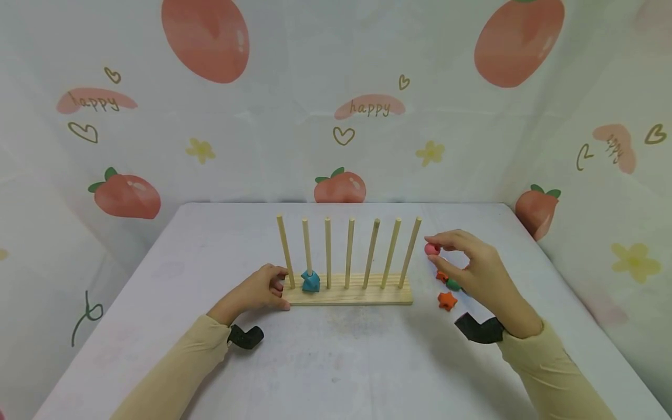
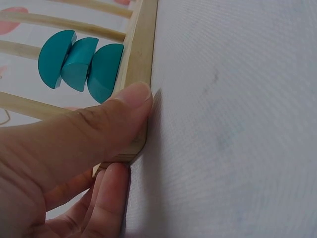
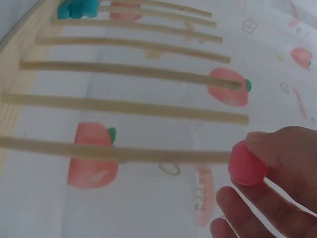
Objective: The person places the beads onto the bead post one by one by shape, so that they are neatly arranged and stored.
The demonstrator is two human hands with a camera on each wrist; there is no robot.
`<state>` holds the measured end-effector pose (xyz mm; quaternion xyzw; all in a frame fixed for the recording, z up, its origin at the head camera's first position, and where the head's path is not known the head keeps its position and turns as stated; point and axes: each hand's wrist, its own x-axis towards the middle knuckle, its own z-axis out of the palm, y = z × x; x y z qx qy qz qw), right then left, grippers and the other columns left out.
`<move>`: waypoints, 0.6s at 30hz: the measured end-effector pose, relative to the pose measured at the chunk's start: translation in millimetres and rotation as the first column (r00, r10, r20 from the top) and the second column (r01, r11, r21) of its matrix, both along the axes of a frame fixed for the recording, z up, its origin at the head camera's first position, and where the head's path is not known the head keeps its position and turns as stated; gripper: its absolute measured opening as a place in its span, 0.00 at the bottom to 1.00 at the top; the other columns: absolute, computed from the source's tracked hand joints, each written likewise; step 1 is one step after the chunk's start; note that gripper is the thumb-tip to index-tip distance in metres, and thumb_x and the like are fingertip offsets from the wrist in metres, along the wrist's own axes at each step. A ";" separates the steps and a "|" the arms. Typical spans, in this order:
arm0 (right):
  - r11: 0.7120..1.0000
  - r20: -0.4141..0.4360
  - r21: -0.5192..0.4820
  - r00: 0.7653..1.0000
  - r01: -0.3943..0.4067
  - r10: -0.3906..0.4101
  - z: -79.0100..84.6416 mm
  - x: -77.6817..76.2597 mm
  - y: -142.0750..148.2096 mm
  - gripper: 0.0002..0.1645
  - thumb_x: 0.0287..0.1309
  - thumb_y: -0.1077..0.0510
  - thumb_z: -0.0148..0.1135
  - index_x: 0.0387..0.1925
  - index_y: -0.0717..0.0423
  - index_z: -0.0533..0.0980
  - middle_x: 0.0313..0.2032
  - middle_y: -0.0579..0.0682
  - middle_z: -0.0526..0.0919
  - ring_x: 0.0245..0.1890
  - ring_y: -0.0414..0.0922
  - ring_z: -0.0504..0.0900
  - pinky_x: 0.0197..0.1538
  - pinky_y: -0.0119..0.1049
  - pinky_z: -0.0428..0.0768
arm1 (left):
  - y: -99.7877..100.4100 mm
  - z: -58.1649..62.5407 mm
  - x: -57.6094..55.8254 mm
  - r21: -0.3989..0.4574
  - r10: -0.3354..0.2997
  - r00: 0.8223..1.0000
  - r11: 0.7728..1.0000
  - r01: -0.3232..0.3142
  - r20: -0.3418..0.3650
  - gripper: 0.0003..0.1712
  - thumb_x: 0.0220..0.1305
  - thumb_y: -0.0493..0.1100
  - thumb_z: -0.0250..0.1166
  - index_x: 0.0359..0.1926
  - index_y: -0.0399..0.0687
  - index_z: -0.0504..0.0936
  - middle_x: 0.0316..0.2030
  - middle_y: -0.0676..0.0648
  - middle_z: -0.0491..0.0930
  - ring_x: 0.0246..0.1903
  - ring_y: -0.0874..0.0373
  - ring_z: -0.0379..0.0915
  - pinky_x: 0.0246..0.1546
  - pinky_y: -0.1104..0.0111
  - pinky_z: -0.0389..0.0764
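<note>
Two beige sleeves (image 1: 175, 364) lie nearest. Left grip (image 1: 261, 286) holds the left end of one wooden rack (image 1: 349, 298), its long axis left-right; three teal pieces (image 2: 79, 65) sit on one of seven upright pegs (image 1: 349, 251). At right lie two orange pieces (image 1: 447, 301), one green piece (image 1: 453, 284); right grip (image 1: 476, 265) pinches one pink bead (image 1: 432, 249) at its fingertips.

The beige-sleeved left forearm (image 1: 175, 367) slants forward and inward from the lower left, its left hand (image 1: 257, 289) held low in a grip, thumb (image 2: 74, 136) extended opposite bent fingers (image 2: 110, 196). The right forearm (image 1: 551, 373), likewise beige-sleeved, angles in from the lower right; the right hand (image 1: 480, 265) is raised higher, thumb and index finger (image 1: 450, 237) curved toward each other in a pinch, the other fingers loosely bent.
</note>
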<state>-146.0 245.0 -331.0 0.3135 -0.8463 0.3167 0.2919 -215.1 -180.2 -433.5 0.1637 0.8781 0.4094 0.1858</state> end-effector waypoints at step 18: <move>0.857 -0.012 -0.409 0.941 -0.314 0.339 35.1 -5.2 -55.3 0.22 0.46 0.79 0.67 0.47 0.75 0.78 0.43 0.55 0.83 0.43 0.41 0.84 0.44 0.32 0.82 | -2.0 -0.5 -0.4 0.009 -0.016 1.000 1.000 0.016 0.003 0.49 0.43 0.37 0.80 0.64 0.25 0.64 0.47 0.37 0.69 0.42 0.53 0.75 0.44 0.64 0.80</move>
